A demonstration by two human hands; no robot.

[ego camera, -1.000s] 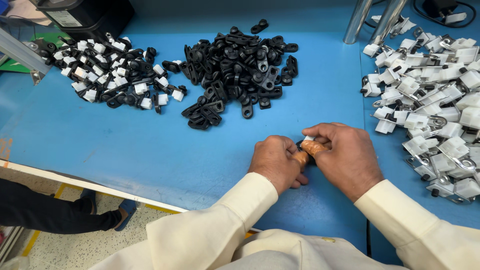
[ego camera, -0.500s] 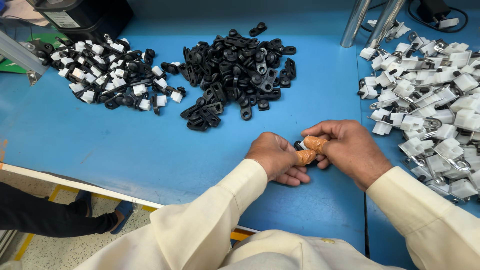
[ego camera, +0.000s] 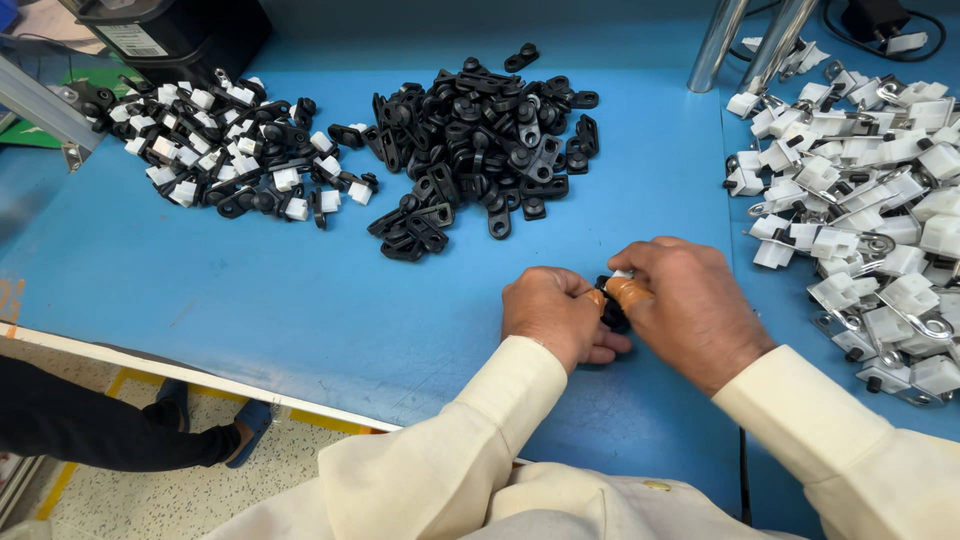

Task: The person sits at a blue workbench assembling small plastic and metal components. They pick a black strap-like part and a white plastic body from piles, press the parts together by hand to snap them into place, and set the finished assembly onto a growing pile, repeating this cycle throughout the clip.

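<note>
My left hand (ego camera: 558, 314) and my right hand (ego camera: 690, 305) meet low over the blue table (ego camera: 300, 290), fingers closed around a small black plastic part (ego camera: 610, 303) with a bit of white showing at its top. An orange cot covers one right fingertip pressing on the part. Most of the part is hidden between the fingers. Both arms wear cream sleeves.
A heap of black plastic parts (ego camera: 480, 130) lies at the middle back. A pile of black parts fitted with white pieces (ego camera: 215, 150) sits at the back left. White blocks with metal loops (ego camera: 870, 200) cover the right side. Two metal posts (ego camera: 750, 40) stand behind. Someone's leg and shoe (ego camera: 120, 430) shows below the table edge.
Both hands have stayed together on the small part, with the fingers shifting slightly around it. The piles have not changed.
</note>
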